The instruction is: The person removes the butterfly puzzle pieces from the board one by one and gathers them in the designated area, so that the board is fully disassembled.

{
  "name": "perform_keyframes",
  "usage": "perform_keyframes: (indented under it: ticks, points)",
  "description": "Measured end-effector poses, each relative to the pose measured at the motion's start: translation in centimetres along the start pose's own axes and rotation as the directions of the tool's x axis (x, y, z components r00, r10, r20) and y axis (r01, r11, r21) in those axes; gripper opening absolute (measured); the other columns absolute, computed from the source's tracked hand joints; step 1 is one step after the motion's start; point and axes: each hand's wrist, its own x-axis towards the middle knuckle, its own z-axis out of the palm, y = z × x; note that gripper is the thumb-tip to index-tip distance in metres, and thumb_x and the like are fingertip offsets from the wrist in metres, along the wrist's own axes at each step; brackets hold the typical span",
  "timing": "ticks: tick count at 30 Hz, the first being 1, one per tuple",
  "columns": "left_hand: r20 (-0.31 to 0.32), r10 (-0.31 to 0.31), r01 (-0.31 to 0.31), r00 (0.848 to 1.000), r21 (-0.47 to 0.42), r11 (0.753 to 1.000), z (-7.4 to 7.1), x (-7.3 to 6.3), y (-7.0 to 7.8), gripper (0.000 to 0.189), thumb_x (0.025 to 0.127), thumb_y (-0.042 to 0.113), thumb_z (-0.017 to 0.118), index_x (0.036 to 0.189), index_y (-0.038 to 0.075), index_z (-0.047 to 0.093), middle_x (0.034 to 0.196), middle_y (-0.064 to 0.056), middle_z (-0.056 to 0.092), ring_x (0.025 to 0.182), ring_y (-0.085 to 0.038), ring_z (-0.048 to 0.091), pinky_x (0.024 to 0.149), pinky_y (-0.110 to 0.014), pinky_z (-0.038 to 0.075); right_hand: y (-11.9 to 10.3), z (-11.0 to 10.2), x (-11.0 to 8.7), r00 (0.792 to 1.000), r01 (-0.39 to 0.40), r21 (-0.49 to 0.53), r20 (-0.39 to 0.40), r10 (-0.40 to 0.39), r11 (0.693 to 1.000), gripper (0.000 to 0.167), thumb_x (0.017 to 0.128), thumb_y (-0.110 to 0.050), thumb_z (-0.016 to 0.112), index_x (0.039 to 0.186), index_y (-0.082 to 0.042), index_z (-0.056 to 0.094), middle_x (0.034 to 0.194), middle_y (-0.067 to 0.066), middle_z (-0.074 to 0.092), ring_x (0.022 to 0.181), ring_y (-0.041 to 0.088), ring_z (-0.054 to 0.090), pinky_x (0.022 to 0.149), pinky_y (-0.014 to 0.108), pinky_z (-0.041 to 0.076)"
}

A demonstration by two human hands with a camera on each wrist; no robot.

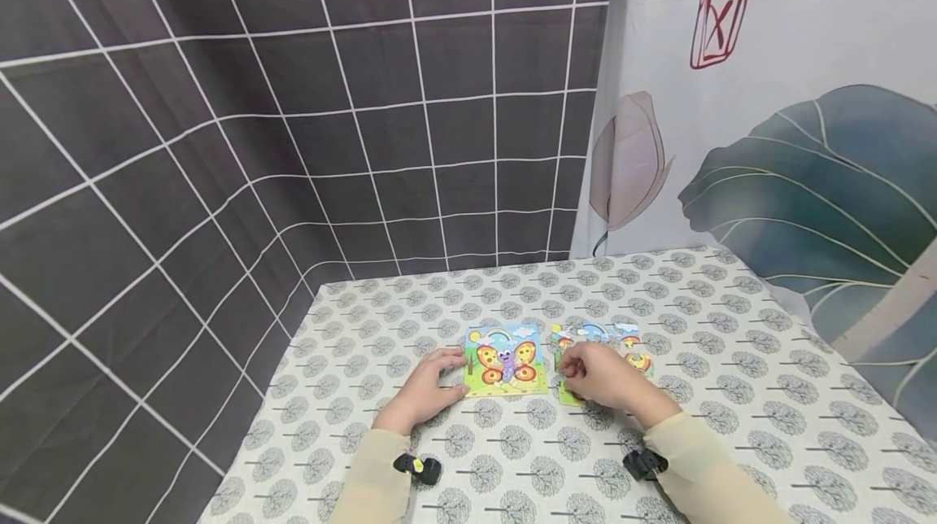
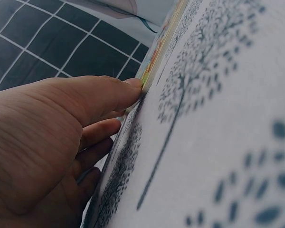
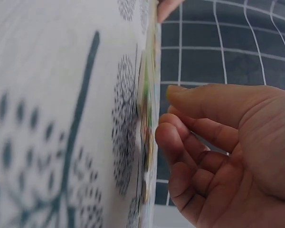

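A square butterfly picture board (image 1: 507,360) lies flat on the table between the hands. My left hand (image 1: 430,388) is at its left side, thumb and fingers spread; in the left wrist view the thumb tip touches the board's edge (image 2: 149,66). To the right lie several loose, brightly printed puzzle pieces (image 1: 639,362), with part of the same kind of picture. Above them hovers my right hand (image 1: 603,377), fingers loosely curled and hiding some pieces. No piece shows between its thumb and fingers in the right wrist view.
A pale tablecloth (image 1: 381,329) with grey tree prints covers the table. Behind and to the left hangs a dark curtain (image 1: 439,133) with white grid lines. A white cloth (image 1: 659,28) with leaf prints hangs on the right. Each wrist wears a black strap (image 1: 644,465).
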Motion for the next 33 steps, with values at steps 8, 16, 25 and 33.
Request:
perform_keyframes:
  ticks: [8, 16, 25, 33]
  points:
    - [0.008, -0.004, 0.004, 1.000, -0.004, 1.000, -0.1, 0.1, 0.1, 0.050, 0.091, 0.023, 0.081, 0.138, 0.013, 0.067, 0.155, 0.000, 0.053, 0.148, -0.031, 0.041, 0.124, -0.055, 0.030, -1.9, 0.8, 1.2, 0.998, 0.057, -0.030, 0.032, -0.056, 0.998, 0.026, 0.082, -0.001, 0.083, 0.106, -0.005, 0.076, 0.081, -0.009, 0.061, 0.073, 0.009, 0.056, 0.070, 0.027, 0.056]
    - [0.005, -0.005, 0.005, 1.000, -0.001, 1.000, -0.1, 0.1, 0.1, 0.050, 0.091, 0.023, 0.082, 0.137, 0.013, 0.068, 0.154, 0.000, 0.053, 0.148, -0.032, 0.041, 0.123, -0.056, 0.030, -2.9, 2.1, 2.8, 0.994, 0.068, -0.045, 0.088, -0.064, 0.997, 0.027, 0.085, -0.002, 0.081, 0.111, -0.005, 0.076, 0.078, -0.010, 0.060, 0.072, 0.009, 0.055, 0.070, 0.029, 0.054]
    - [0.007, -0.014, 0.014, 1.000, -0.004, 1.000, 0.0, 0.2, 0.0, 0.049, 0.092, 0.025, 0.081, 0.138, 0.014, 0.067, 0.155, 0.001, 0.052, 0.148, -0.030, 0.041, 0.123, -0.055, 0.031, -4.1, 3.3, 4.2, 0.984, 0.078, -0.007, 0.158, -0.076, 0.997, 0.022, 0.084, -0.003, 0.080, 0.104, -0.010, 0.073, 0.073, -0.007, 0.058, 0.066, 0.009, 0.052, 0.066, 0.031, 0.049]
    - [0.012, -0.004, 0.004, 1.000, -0.007, 1.000, -0.1, 0.1, 0.1, 0.050, 0.092, 0.024, 0.081, 0.139, 0.013, 0.067, 0.155, 0.000, 0.052, 0.148, -0.031, 0.041, 0.124, -0.055, 0.030, -4.9, 4.1, 4.6, 0.989, 0.062, -0.070, 0.141, -0.051, 0.996, 0.025, 0.082, -0.005, 0.084, 0.105, -0.010, 0.076, 0.069, -0.006, 0.056, 0.065, 0.010, 0.050, 0.070, 0.033, 0.049]
